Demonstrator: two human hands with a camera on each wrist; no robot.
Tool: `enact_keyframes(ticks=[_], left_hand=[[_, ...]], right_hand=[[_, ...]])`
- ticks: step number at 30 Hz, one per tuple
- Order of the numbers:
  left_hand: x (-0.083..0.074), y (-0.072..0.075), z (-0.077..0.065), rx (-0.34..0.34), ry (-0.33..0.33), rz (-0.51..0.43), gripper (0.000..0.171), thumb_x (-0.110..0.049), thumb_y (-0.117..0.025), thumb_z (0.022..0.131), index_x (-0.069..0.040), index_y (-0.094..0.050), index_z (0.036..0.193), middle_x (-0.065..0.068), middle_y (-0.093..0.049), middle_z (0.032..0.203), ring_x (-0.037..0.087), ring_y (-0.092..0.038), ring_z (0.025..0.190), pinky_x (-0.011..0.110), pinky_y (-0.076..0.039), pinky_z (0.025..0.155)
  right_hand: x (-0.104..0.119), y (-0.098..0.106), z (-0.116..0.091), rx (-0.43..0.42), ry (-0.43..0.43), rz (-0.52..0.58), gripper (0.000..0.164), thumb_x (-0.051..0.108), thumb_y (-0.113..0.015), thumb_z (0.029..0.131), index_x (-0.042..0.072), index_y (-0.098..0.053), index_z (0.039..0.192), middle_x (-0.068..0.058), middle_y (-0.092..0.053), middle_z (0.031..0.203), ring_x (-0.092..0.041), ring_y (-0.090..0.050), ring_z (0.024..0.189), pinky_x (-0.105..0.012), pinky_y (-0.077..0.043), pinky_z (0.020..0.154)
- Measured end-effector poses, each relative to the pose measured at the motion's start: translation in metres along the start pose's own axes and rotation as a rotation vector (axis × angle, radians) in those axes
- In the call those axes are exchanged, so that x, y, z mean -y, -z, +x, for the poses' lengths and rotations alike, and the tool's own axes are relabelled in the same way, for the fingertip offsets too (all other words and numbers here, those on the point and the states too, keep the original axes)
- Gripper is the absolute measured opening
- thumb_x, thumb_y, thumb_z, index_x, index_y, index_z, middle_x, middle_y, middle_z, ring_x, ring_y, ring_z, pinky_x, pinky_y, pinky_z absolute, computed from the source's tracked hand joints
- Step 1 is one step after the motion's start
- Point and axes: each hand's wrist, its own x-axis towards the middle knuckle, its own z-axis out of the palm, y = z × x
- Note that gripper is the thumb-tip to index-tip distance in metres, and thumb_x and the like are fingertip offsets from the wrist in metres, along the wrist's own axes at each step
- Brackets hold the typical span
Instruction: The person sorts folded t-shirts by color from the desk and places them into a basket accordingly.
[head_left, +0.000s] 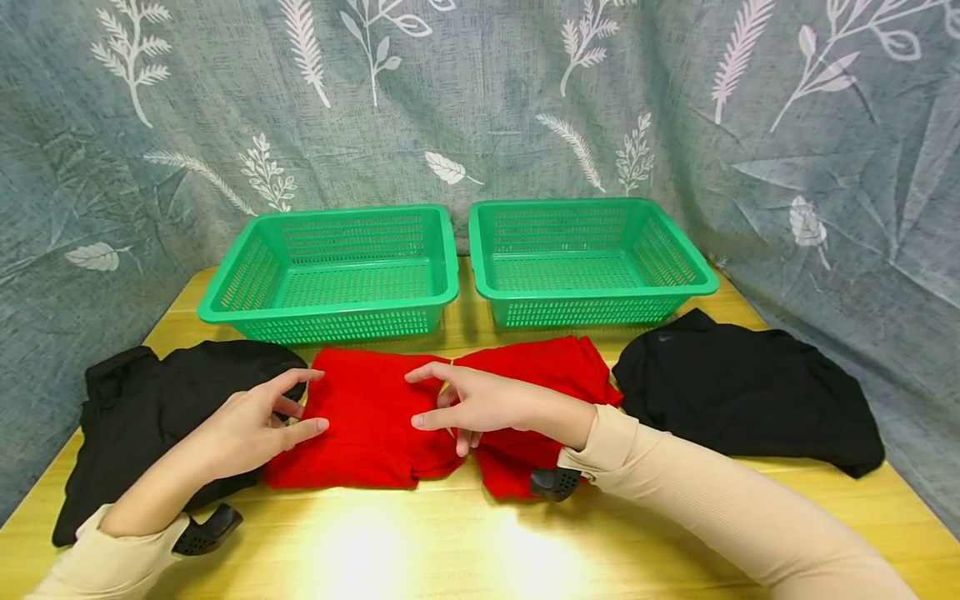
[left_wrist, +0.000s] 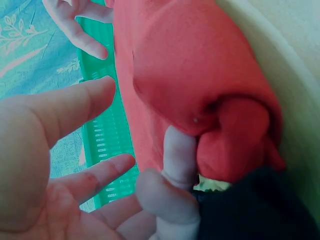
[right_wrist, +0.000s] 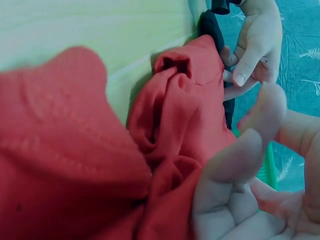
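Counting two green baskets (head_left: 341,326), two red cloths (head_left: 367,408), two black cloths (head_left: 750,392), two hands (head_left: 251,425), two pale sleeves (head_left: 697,492), two black wrist devices (head_left: 208,531), one wooden surface (head_left: 442,546).

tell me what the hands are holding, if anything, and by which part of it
Nothing is held: the left hand and right hand are at the left red cloth, both open, pinching none of it.
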Motion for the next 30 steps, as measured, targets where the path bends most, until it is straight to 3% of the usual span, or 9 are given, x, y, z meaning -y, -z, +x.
enact_keyframes(ticks=[8,16,22,30], left_hand=[[-0.004,0.006,-0.003,0.058,0.059,-0.042,0.083,-0.039,-0.078,0.100,-0.009,-0.035,0.164,0.032,-0.065,0.130,0.016,-0.069,0.063,0.034,-0.059,0.064],[0.001,0.000,0.007,0.089,0.054,-0.076,0.080,-0.031,-0.083,0.096,-0.011,-0.041,0.161,0.013,-0.062,0.100,0.019,-0.062,0.055,0.033,-0.056,0.059],[0.006,-0.006,0.014,0.148,0.099,-0.275,0.076,-0.029,-0.081,0.097,-0.019,-0.042,0.162,0.012,-0.057,0.092,0.021,-0.052,0.056,0.033,-0.052,0.055],[0.006,-0.012,0.019,0.265,0.146,-0.574,0.070,-0.025,-0.078,0.099,-0.015,-0.045,0.160,0.017,-0.065,0.112,0.021,-0.055,0.067,0.029,-0.051,0.060]], right_hand=[[0.001,0.000,0.005,-0.007,-0.024,0.061,0.067,0.033,-0.077,0.102,0.026,-0.044,0.160,-0.009,-0.063,0.080,-0.021,-0.069,0.057,-0.029,-0.059,0.063],[0.003,-0.004,0.011,-0.008,-0.062,0.142,0.061,0.029,-0.078,0.101,0.027,-0.049,0.155,-0.010,-0.062,0.075,-0.018,-0.064,0.055,-0.024,-0.051,0.058],[0.004,-0.011,0.019,-0.010,-0.089,0.194,0.056,0.020,-0.078,0.101,0.026,-0.052,0.150,-0.005,-0.053,0.064,-0.015,-0.056,0.050,-0.021,-0.044,0.052],[0.001,-0.020,0.027,-0.012,-0.088,0.253,0.053,0.009,-0.076,0.100,0.022,-0.056,0.147,-0.008,-0.059,0.071,-0.013,-0.045,0.050,-0.020,-0.039,0.051]])
